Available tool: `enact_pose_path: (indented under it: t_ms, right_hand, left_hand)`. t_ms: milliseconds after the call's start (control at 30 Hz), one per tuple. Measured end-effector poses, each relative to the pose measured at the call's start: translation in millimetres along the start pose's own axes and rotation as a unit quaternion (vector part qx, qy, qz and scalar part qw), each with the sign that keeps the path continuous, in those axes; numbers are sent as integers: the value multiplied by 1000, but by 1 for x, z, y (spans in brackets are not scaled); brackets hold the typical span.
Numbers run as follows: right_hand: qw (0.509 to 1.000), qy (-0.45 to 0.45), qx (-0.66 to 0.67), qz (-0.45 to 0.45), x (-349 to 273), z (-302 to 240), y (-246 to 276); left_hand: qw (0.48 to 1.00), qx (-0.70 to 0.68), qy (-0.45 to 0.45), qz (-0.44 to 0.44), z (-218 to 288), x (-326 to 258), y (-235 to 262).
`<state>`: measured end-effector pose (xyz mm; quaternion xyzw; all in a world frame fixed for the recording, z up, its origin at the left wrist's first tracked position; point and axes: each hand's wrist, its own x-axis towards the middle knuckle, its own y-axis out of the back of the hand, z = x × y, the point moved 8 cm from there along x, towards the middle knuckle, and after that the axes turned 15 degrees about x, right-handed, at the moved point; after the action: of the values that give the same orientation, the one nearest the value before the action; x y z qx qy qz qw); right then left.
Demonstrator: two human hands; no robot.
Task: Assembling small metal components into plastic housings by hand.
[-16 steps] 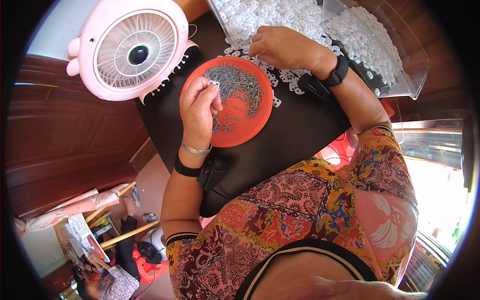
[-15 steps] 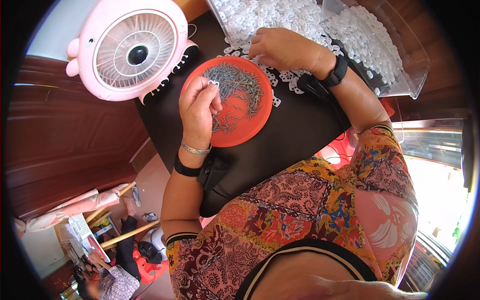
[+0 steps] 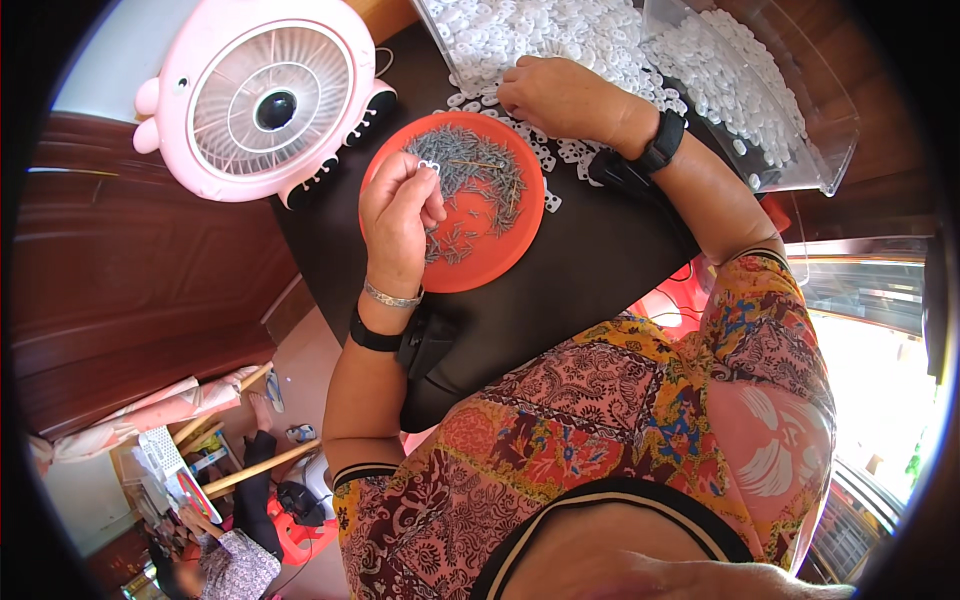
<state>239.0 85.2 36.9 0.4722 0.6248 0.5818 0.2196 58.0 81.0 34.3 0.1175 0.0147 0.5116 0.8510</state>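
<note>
My left hand (image 3: 398, 215) hovers over the left side of a round orange tray (image 3: 490, 255) and pinches a small white plastic piece (image 3: 430, 166) at its fingertips. Several thin grey metal pins (image 3: 475, 175) lie spread across the tray. My right hand (image 3: 560, 98) rests palm down at the edge of a pile of small white plastic pieces (image 3: 540, 35) beyond the tray; whether it grips one is hidden. Both wrists wear black bands, and a silver bracelet is on the left.
A pink desk fan (image 3: 265, 95) stands left of the tray on the black table (image 3: 590, 270). A clear plastic bin (image 3: 770, 95) holds more white pieces at the upper right. Another person (image 3: 225, 560) sits far below at the lower left.
My left hand has lifted slightly with the white piece at its fingertips. My right hand stays on the white pile.
</note>
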Motion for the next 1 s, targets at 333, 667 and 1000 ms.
enact_pose_path:
  t_ms: [333, 667, 1000]
  right_hand:
    - [929, -52, 350, 111, 3, -23, 26]
    - [774, -75, 624, 78, 2, -60, 2]
    - [659, -115, 743, -1, 4, -55, -17]
  left_hand:
    - [998, -49, -7, -33, 2, -2, -6]
    - [990, -129, -8, -53, 0, -5, -10]
    - [992, -102, -27, -67, 2, -5, -15]
